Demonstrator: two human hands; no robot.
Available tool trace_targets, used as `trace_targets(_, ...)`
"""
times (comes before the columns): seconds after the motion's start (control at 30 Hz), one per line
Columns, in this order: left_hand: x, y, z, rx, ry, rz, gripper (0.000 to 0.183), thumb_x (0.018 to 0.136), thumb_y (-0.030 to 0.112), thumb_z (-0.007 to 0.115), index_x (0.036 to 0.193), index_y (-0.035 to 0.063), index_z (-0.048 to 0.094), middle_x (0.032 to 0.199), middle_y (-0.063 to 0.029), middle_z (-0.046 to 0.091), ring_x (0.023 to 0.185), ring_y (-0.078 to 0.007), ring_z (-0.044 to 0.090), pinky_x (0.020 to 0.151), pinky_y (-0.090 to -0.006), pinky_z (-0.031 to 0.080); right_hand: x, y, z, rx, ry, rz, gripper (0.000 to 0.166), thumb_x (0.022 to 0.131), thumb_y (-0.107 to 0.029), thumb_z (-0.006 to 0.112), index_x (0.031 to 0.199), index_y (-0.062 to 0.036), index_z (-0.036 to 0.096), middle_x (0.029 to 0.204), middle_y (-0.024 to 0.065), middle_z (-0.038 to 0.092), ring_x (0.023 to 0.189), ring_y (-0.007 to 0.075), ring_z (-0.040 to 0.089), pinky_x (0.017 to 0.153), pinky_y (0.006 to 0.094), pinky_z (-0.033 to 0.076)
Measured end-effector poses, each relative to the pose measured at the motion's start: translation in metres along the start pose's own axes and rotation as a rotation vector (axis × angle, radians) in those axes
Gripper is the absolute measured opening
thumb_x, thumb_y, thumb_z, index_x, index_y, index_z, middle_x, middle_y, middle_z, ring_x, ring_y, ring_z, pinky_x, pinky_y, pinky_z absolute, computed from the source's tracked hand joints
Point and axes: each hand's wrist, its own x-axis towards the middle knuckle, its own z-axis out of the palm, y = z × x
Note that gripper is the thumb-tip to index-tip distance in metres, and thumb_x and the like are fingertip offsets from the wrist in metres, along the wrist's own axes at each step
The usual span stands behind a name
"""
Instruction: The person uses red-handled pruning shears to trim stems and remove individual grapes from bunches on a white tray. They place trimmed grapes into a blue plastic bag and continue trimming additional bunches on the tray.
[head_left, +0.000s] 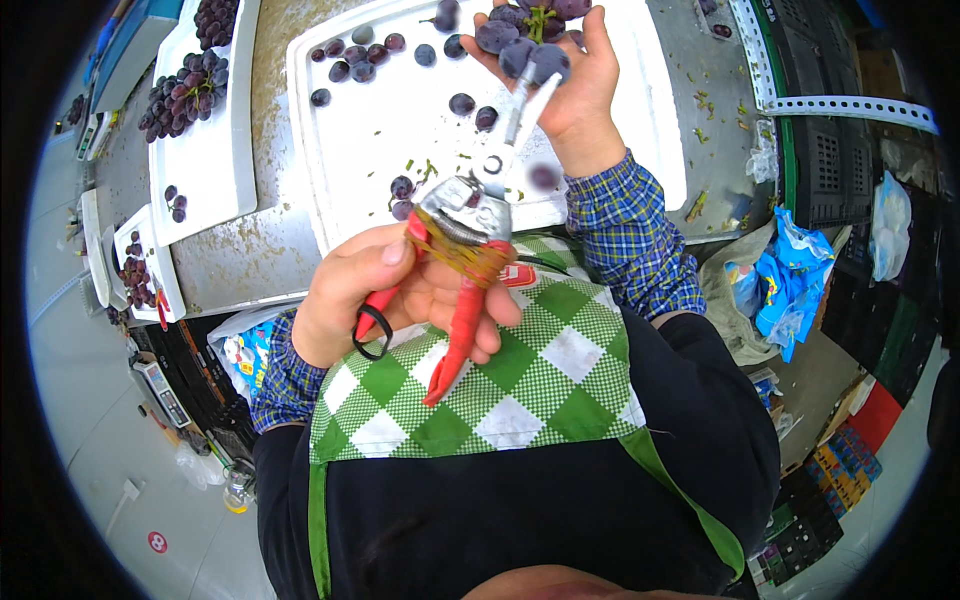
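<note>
My left hand (375, 292) holds red-handled pruning shears (491, 176), with rubber bands wound round the handles below the blades and a black loop on one handle. The blades point up and right, their tips overlapping the lower grapes of a dark purple bunch (517, 37). That bunch, with green stems in its middle, lies in my upturned right hand (581, 90), fingers partly curled around it; the frame's top edge cuts it off. Under both hands, a white foam tray (300, 150) bears loose grapes (362, 71) and stem bits. A blurred grape (544, 177) shows beside the shears.
Left of the tray, on the metal table (247, 262), a white tray (244, 150) holds grape bunches (180, 97). A smaller tray (176, 289) holds grapes and a red-handled tool (162, 307). Stem scraps and a perforated metal rail (847, 107) are at right, above bags (795, 277).
</note>
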Motion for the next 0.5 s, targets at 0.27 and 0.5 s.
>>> trace_targets(0.27, -0.002, -0.004, -0.027, 0.067, 0.117, 0.162, 0.07, 0.092, 0.048, 0.035, 0.126, -0.0126, 0.042, 0.091, -0.0242, 0.063, 0.068, -0.0285, 0.064, 0.064, -0.0356, 0.056, -0.005, -0.008, -0.021, 0.441, -0.351, 0.482, 0.085, 0.088, -0.069, 0.035, 0.141, -0.0031, 0.032, 0.132, 0.0239, 0.044, 0.118, 0.041, 0.049, 0.09, 0.053, 0.051)
trace_targets(0.5, -0.006, -0.015, -0.079, 0.332, 0.34, 0.325, 0.054, 0.094, 0.035, 0.044, 0.124, -0.009, 0.047, 0.108, -0.0238, 0.062, 0.09, -0.0292, 0.065, 0.079, -0.0386, 0.054, -0.009, -0.01, -0.027, 0.388, -0.423, 0.582, 0.089, 0.086, -0.071, 0.035, 0.143, -0.0034, 0.028, 0.13, 0.026, 0.047, 0.108, 0.0425, 0.057, 0.075, 0.0497, 0.059)
